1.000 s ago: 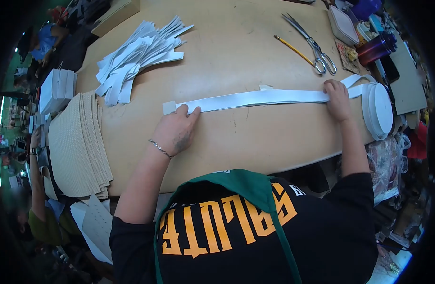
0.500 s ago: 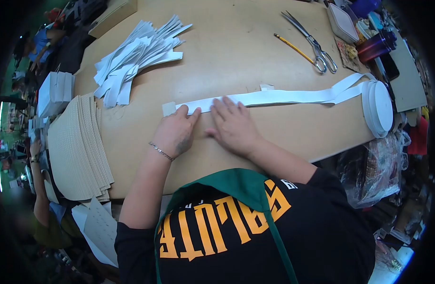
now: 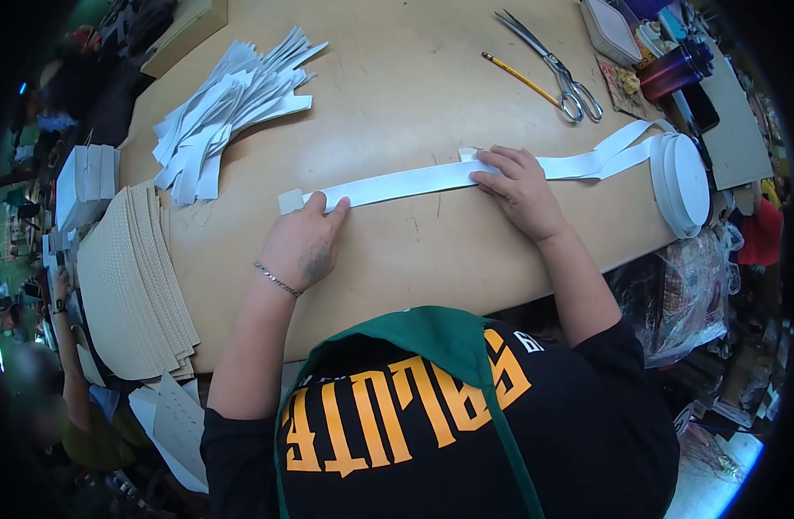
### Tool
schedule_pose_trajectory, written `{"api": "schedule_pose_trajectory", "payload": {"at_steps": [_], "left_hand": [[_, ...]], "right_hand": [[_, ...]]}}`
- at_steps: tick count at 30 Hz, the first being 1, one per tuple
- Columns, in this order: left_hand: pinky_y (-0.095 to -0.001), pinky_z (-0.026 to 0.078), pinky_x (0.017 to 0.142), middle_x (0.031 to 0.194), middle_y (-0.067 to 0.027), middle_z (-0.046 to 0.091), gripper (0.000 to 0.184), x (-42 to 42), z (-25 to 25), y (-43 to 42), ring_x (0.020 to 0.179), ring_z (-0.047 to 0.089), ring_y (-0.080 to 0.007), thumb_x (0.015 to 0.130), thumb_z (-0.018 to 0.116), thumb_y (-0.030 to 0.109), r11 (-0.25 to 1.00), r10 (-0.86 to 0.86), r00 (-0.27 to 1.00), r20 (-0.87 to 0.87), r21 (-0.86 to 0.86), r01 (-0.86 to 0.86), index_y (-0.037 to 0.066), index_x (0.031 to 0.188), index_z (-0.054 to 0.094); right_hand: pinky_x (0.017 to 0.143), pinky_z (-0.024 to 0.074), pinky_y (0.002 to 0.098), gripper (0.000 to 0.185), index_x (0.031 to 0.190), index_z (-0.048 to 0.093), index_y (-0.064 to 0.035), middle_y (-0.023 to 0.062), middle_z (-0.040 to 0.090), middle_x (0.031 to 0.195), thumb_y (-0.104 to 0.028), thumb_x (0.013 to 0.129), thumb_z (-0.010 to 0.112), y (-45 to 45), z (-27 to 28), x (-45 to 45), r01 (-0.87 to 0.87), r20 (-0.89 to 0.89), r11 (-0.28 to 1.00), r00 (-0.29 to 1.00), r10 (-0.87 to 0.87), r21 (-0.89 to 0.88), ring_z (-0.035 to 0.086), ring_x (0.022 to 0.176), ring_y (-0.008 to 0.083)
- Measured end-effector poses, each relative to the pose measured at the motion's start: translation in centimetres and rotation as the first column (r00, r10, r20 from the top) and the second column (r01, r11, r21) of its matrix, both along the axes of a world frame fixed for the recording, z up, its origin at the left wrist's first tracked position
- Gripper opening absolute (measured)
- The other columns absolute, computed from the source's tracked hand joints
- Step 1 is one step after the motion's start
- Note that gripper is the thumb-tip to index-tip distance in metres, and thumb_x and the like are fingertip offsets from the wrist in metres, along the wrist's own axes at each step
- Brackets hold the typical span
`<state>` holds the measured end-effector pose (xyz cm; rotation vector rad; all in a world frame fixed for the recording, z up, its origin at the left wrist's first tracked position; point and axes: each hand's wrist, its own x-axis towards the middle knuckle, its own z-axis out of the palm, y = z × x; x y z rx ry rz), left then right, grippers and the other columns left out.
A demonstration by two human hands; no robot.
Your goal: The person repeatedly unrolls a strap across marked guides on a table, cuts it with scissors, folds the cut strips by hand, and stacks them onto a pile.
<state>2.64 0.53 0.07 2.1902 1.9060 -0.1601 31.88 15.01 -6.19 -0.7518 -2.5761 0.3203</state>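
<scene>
A flat white band [image 3: 397, 184] lies stretched across the table, running from its roll [image 3: 687, 186] on the right. My left hand [image 3: 302, 246] presses the band's left end down with spread fingertips, beside a pale piece of tape [image 3: 290, 201] stuck to the table. Farther along, my right hand [image 3: 522, 190] has its fingers bent closed over the band, close to a second pale tape piece [image 3: 468, 154]. Its thumb is mostly hidden. Between the roll and my right hand the band folds over itself.
Cut white strips [image 3: 233, 108] lie heaped at the back left. Stacked beige textured panels [image 3: 133, 285] are at the left edge. Scissors [image 3: 553, 65] and a yellow pencil [image 3: 520, 78] lie at the back right, near a dark tumbler [image 3: 674, 73]. Another person's arm [image 3: 68, 355] shows far left.
My right hand has slid right along the band, from near my left hand to the second tape piece. My left hand stays on the band's end. The view has shifted slightly.
</scene>
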Motion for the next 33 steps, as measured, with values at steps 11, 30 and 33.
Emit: {"api": "schedule_pose_trajectory", "payload": {"at_steps": [11,30,33], "left_hand": [[-0.0368,0.052,0.064,0.094,-0.0152,0.052,0.052,0.2,0.0,-0.1,0.072,0.060,-0.0302,0.069,0.058,0.004,1.000,0.026,1.000,-0.005,-0.002,-0.026,0.008,0.120,0.050],[-0.0355,0.052,0.062,0.091,-0.0143,0.052,0.050,0.2,0.0,-0.2,0.070,0.059,-0.0288,0.070,0.058,0.005,1.000,0.009,1.000,0.005,0.024,-0.009,0.008,0.119,0.051],[-0.0355,0.052,0.062,0.091,-0.0143,0.052,0.050,0.1,-0.1,-0.2,0.069,0.059,-0.0287,0.070,0.058,0.005,0.999,0.001,1.000,0.004,0.034,-0.001,0.008,0.120,0.051]], "right_hand": [[0.099,0.0325,0.0493,0.025,0.104,0.061,-0.0119,0.0070,0.050,0.122,-0.018,0.080,0.057,-2.2,1.9,-1.2,0.103,0.194,0.979,0.971,-0.137,0.174,0.045,0.116,0.0266],[0.098,0.0321,0.0484,0.053,0.118,0.050,0.0013,0.0167,0.044,0.122,-0.037,0.082,0.058,-6.0,0.6,-3.5,0.176,0.142,0.984,0.974,-0.175,0.000,0.038,0.118,0.0323],[0.097,0.0324,0.0484,0.054,0.119,0.050,0.0009,0.0170,0.044,0.122,-0.037,0.082,0.058,-6.0,0.7,-3.6,0.184,0.138,0.983,0.973,-0.184,0.007,0.039,0.118,0.0321]]}}
